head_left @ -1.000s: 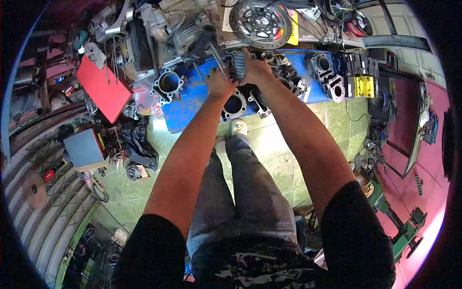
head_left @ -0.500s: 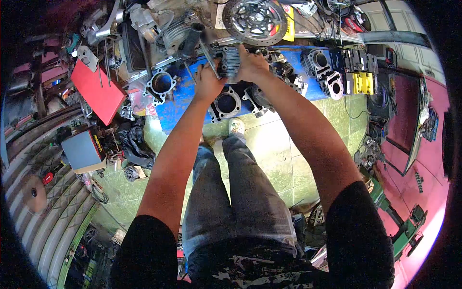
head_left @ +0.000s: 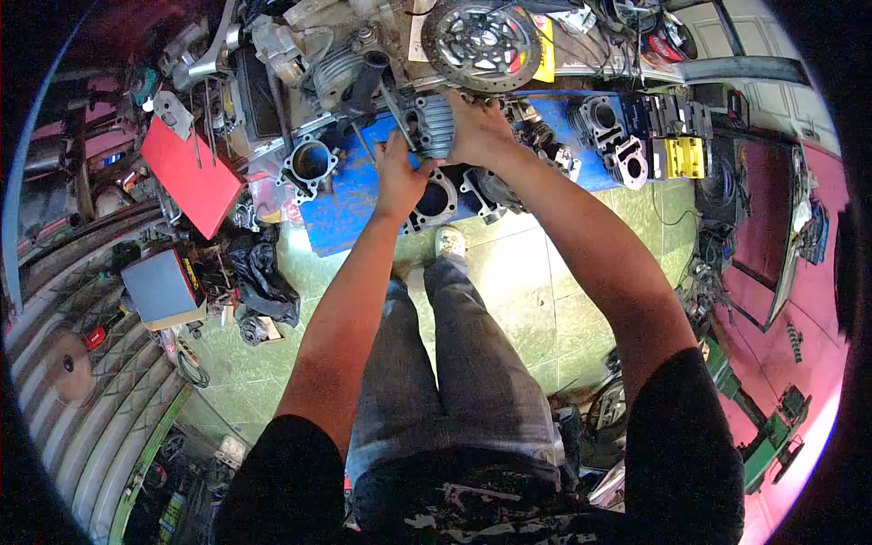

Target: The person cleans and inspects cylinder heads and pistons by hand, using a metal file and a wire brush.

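Black short sleeves [head_left: 672, 436], grey jeans [head_left: 463, 363], light shoe [head_left: 449, 240], bare forearms.

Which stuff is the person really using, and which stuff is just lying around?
In use:
- finned cylinder
- left hand and right hand, both gripping it

Just lying about:
- brake disc
- red board
- yellow part
- black rag
- grey box

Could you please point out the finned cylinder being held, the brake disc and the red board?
finned cylinder [head_left: 434, 125]: head view, on its grey cooling fins.
brake disc [head_left: 481, 42]: head view, on its inner carrier.
red board [head_left: 193, 177]: head view, middle of its flat face.
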Tool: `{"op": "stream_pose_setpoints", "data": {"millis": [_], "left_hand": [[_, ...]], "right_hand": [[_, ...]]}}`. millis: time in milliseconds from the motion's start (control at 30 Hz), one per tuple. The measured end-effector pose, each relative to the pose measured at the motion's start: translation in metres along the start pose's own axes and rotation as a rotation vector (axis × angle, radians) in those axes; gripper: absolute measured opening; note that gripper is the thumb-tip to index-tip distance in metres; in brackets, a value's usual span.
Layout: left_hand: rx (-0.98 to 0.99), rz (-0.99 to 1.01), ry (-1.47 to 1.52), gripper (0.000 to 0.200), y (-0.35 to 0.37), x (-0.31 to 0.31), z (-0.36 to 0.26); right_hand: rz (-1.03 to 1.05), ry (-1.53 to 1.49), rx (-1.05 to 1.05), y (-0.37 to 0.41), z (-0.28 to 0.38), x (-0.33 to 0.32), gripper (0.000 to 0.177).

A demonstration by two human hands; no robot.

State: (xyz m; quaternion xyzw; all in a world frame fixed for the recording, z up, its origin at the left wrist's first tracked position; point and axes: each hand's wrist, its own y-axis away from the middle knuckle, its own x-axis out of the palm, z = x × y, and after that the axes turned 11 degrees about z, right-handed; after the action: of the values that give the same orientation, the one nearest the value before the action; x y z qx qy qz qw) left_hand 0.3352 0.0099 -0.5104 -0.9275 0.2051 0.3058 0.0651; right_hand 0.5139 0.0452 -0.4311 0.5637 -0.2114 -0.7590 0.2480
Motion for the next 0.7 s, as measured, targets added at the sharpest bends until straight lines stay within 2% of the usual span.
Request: {"op": "stream_pose_setpoints", "data": {"millis": [67,200,300,367,533,600,667,700], "left_hand": [[0.0,-0.027,0.009,0.075,0.004,0.005,-0.003],[-0.02,-0.132,0.069,0.075,0.006,0.019,-0.004],[0.008,-0.161,0.092,0.074,0.006,0.025,-0.004],[0.009,-0.182,0.102,0.074,0.008,0.027,-0.01],[0.02,-0.25,0.087,0.075,0.014,0.042,-0.016],[-0.072,-0.233,0.182,0.077,0.016,0.049,-0.022],[-0.107,-0.257,0.176,0.077,0.015,0.059,-0.028],[-0.143,-0.278,0.168,0.078,0.014,0.062,-0.032]], "right_hand": [[-0.129,0.038,-0.031,0.0,-0.003,0.008,0.113],[-0.088,0.036,0.017,0.011,0.002,-0.004,0.109],[-0.15,0.044,0.005,0.014,0.002,-0.01,0.113],[0.029,0.073,0.029,0.019,0.008,-0.027,0.116],[-0.026,0.136,-0.039,0.023,0.005,-0.03,0.123],[-0.068,0.167,-0.055,0.02,0.0,-0.031,0.125],[0.042,0.191,-0.038,0.018,0.001,-0.036,0.111],[0.038,0.194,-0.037,0.017,0.0,-0.036,0.111]]}}
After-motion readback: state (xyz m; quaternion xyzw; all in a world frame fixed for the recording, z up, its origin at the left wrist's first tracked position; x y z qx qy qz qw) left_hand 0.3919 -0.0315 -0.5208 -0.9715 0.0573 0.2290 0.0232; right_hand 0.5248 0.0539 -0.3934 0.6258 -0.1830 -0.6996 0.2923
